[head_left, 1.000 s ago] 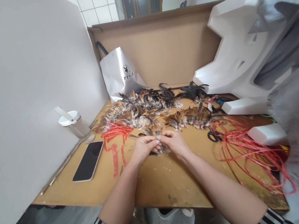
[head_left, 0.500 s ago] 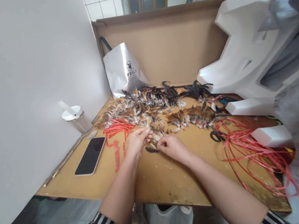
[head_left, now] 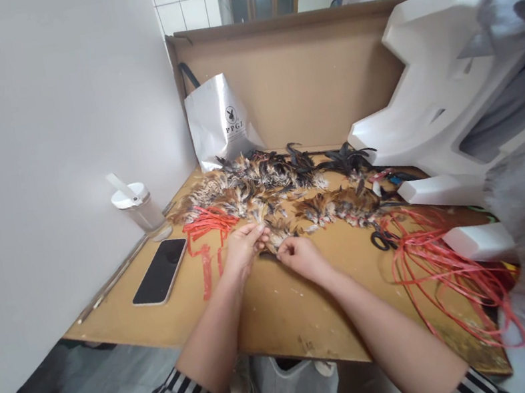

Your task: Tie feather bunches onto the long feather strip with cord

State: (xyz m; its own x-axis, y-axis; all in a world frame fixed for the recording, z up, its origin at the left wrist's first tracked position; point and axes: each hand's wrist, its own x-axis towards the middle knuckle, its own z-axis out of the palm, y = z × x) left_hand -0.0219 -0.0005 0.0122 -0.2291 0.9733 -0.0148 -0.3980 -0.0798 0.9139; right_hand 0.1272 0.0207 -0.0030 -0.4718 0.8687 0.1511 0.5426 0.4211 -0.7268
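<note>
Low over the tabletop, my left hand point(head_left: 247, 246) pinches some feathers between thumb and fingers. Close by on its right, my right hand point(head_left: 305, 259) is closed, its fingertips at the lower edge of a small brown-and-pale feather clump point(head_left: 278, 229). What lies between those right fingertips is too small to make out. Behind both hands spreads a long heap of brown, black and speckled feathers point(head_left: 259, 180). A second brown feather bunch point(head_left: 340, 204) lies to the right. Red plastic strips point(head_left: 208, 221) rest just left of my left hand.
On the left are a phone point(head_left: 160, 272) and a lidded cup point(head_left: 138, 208). A silver bag point(head_left: 216, 123) stands at the back. Black-handled scissors point(head_left: 381, 240) and a tangle of red plastic twine point(head_left: 445, 266) lie right, near a white plastic frame point(head_left: 425, 83). The table's front edge point(head_left: 310, 349) is close.
The view has shifted very slightly. Both hands stay at the small feather clump, with hardly any movement, and the dark feather tip under them shows less.
</note>
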